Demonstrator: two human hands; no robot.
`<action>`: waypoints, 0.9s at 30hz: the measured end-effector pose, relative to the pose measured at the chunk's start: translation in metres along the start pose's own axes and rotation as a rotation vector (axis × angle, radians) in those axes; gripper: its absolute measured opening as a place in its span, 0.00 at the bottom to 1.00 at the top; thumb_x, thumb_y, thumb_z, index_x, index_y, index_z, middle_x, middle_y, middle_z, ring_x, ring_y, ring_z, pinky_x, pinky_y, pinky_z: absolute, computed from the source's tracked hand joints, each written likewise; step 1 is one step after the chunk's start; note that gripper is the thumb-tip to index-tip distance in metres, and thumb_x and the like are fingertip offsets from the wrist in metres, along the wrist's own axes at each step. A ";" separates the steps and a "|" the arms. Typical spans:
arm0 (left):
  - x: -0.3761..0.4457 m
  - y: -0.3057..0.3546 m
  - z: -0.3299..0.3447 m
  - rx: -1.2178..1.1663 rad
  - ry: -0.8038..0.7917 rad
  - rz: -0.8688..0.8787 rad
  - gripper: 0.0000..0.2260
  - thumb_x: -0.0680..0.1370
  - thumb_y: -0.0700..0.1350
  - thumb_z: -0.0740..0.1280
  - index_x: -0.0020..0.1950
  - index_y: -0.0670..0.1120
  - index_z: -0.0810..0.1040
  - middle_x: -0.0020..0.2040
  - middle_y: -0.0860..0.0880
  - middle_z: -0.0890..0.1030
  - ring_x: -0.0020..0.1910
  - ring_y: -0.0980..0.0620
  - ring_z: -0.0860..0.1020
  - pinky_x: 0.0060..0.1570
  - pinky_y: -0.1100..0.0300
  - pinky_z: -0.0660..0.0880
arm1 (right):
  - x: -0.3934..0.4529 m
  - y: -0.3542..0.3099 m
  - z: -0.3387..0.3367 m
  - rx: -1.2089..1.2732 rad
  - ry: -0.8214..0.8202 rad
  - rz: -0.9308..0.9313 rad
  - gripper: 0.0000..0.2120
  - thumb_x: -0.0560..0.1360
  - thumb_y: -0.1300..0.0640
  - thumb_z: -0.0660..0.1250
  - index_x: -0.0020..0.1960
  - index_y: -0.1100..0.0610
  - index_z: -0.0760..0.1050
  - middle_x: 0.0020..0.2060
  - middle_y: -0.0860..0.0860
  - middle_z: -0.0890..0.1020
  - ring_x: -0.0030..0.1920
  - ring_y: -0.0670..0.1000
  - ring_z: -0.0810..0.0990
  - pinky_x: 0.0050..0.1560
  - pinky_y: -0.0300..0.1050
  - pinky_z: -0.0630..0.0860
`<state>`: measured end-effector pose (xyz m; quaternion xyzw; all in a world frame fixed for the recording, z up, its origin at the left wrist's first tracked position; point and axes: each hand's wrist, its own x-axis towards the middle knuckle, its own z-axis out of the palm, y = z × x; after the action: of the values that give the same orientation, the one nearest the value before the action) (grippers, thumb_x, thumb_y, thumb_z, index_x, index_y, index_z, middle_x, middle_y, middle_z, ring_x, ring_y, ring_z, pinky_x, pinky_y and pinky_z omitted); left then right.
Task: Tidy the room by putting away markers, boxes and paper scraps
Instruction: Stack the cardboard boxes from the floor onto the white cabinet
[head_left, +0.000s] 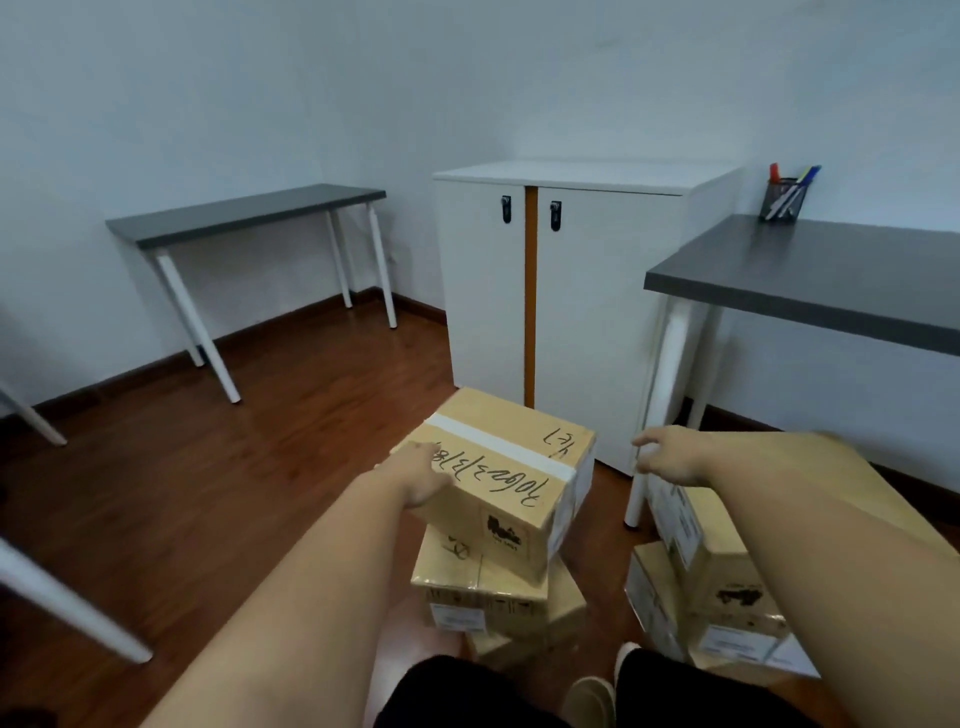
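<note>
A taped cardboard box (511, 478) with black handwriting sits tilted on top of a stack of cardboard boxes (483, 592) on the floor. My left hand (423, 473) grips its left edge, thumb on the top face. My right hand (670, 454) hovers in the air to the right of that box, fingers loosely spread and holding nothing. Below my right arm stands a second stack of cardboard boxes (727, 587). A black mesh cup with markers (784, 197) stands on the grey desk (831, 275) at the right.
A white two-door cabinet (597, 291) with an orange strip stands shut right behind the boxes. Another grey desk (244, 210) is by the left wall. White table legs (67, 608) cross the left foreground. The floor is dark wood (234, 467).
</note>
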<state>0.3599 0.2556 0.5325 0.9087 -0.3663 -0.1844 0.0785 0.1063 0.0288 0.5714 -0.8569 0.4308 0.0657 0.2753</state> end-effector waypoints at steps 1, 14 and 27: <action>-0.001 0.003 -0.003 0.007 0.000 -0.004 0.32 0.78 0.56 0.64 0.79 0.48 0.59 0.78 0.42 0.60 0.76 0.41 0.61 0.74 0.47 0.60 | 0.002 0.000 -0.005 0.008 0.005 -0.008 0.25 0.77 0.52 0.64 0.73 0.51 0.66 0.74 0.55 0.65 0.73 0.57 0.64 0.71 0.49 0.63; 0.029 0.003 0.015 -0.015 -0.048 -0.100 0.31 0.79 0.54 0.65 0.79 0.46 0.59 0.78 0.40 0.61 0.75 0.41 0.62 0.71 0.53 0.63 | 0.053 0.015 0.020 0.062 -0.071 -0.018 0.26 0.79 0.53 0.63 0.75 0.57 0.64 0.73 0.56 0.67 0.73 0.57 0.65 0.69 0.48 0.64; 0.100 -0.030 0.089 -1.118 -0.008 -0.452 0.34 0.74 0.55 0.68 0.76 0.52 0.57 0.68 0.50 0.70 0.67 0.43 0.70 0.62 0.43 0.71 | 0.169 -0.012 0.063 0.563 -0.017 0.144 0.35 0.78 0.49 0.64 0.78 0.58 0.52 0.77 0.55 0.58 0.76 0.58 0.59 0.74 0.51 0.58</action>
<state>0.4104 0.2073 0.4144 0.7842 -0.0119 -0.3648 0.5018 0.2284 -0.0502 0.4646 -0.7134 0.4895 -0.0296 0.5006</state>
